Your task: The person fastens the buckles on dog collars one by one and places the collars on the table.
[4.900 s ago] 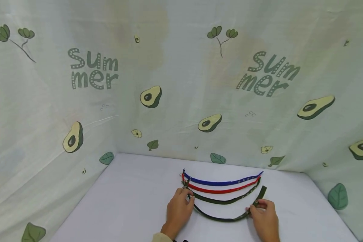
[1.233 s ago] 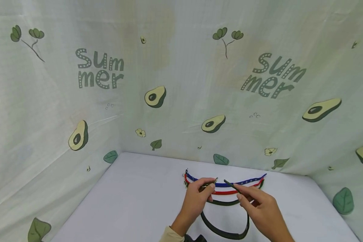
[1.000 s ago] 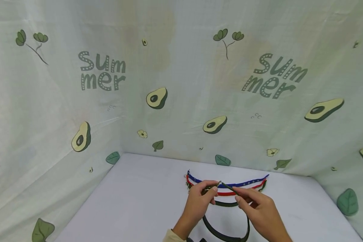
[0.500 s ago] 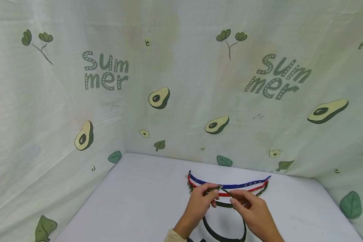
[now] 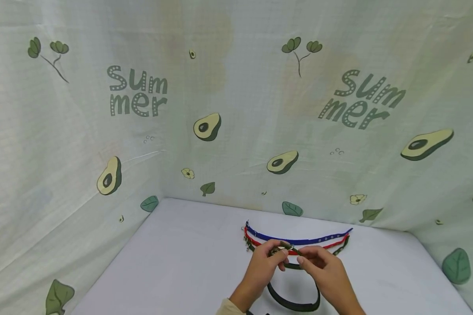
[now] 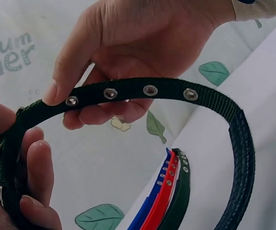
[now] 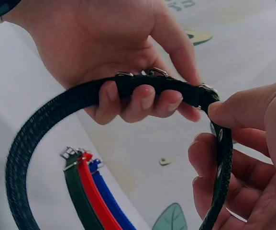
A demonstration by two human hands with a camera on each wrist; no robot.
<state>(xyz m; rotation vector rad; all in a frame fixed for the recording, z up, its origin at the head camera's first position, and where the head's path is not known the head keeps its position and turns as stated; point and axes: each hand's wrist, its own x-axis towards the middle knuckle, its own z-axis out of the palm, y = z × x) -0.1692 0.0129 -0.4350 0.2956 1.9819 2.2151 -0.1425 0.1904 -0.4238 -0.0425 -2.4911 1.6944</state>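
Note:
A dark green pet collar [image 5: 295, 306] with a row of metal eyelets is held up, bent into a loop hanging below the hands. The left hand [image 5: 260, 267] grips its buckle end, fingers curled round the strap beside the metal buckle [image 7: 157, 72]. Between thumb and fingers, the right hand [image 5: 328, 273] pinches the eyelet end [image 6: 110, 94], which meets the buckle end near the left thumb. Fingers partly hide how far the strap passes through the buckle. Behind the hands lie a blue collar [image 5: 299, 242], a red collar [image 5: 332, 245] and another green collar [image 5: 342, 247].
The three collars lie side by side, curved, on a white tabletop [image 5: 173, 258], their buckles at the left. Cloth walls printed with avocados and leaves [image 5: 236, 109] stand behind and beside the table.
The held collar lay stretched on the table earlier; both hands have lifted it and brought its ends together. In the last second the strap tip has moved into the buckle area.

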